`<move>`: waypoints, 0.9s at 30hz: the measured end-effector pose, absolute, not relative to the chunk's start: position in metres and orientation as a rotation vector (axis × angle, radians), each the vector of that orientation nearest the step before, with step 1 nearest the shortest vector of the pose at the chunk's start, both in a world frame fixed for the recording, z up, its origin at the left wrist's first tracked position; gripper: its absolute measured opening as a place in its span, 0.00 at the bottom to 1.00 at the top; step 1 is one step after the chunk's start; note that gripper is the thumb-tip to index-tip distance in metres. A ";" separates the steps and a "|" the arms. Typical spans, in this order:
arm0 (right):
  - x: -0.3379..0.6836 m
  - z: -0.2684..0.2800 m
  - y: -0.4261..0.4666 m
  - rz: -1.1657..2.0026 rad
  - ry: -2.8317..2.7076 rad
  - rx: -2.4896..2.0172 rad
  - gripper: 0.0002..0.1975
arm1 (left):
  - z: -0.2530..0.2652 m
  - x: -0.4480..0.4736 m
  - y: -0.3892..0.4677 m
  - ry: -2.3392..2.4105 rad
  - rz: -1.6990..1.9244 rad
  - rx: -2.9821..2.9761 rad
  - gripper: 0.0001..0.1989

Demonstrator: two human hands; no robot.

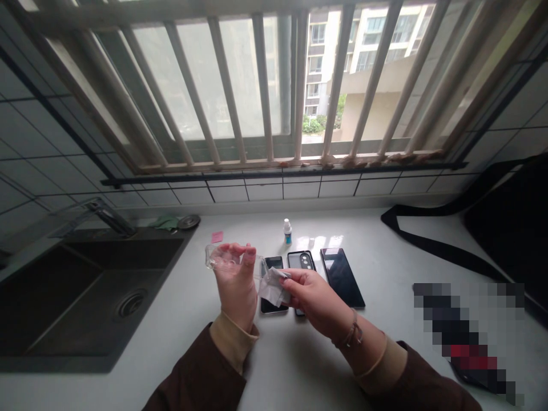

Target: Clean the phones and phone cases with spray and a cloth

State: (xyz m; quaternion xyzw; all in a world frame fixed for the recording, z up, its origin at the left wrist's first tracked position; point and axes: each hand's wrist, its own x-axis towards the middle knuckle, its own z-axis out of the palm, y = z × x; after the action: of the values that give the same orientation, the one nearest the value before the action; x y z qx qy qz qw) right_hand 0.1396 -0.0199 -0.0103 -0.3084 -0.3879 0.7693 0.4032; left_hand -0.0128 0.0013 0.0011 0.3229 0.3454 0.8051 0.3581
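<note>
Left hand (236, 279) is wrapped on a clear case (209, 257), up over the counter (192, 308). Right hand (314, 294) pinches a gray cloth (274, 288) beside it. The case looks light, bendy and slippery, best held by its edges; the cloth seems soft.

A barred window (278, 85) is noted at twelve o'clock; daylight is admitted, and buildings (315, 63) are seen toward one. Walls (264, 191) are faced with pale, dark-jointed tile. Into the white table (372, 245), a dark sink (128, 254) is set toward eight o'clock, with a faucet (112, 220) mounted at nine.
</note>
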 end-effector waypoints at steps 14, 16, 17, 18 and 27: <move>0.167 -0.020 0.006 1.135 -1.082 -1.113 0.17 | 0.004 -0.003 -0.013 0.665 0.908 0.821 0.35; 0.166 -0.017 0.001 1.078 -1.258 -1.105 0.15 | 0.001 -0.001 -0.016 0.692 0.828 0.919 0.30; 0.165 -0.015 -0.002 1.057 -1.318 -1.095 0.15 | -0.001 0.000 -0.017 0.707 0.807 0.953 0.28; 0.164 -0.012 -0.005 1.034 -1.359 -1.086 0.14 | -0.003 0.000 -0.017 0.718 0.789 0.974 0.26; 0.163 -0.005 -0.016 0.779 -1.600 -0.895 0.17 | -0.009 -0.005 -0.014 0.852 0.721 1.032 0.25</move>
State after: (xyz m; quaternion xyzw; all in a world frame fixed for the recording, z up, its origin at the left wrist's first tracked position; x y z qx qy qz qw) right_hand 0.1630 -0.0164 -0.0046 -0.3772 -0.6742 0.3284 0.5435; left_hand -0.0050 -0.0137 -0.0088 0.4678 0.3862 0.3267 0.7248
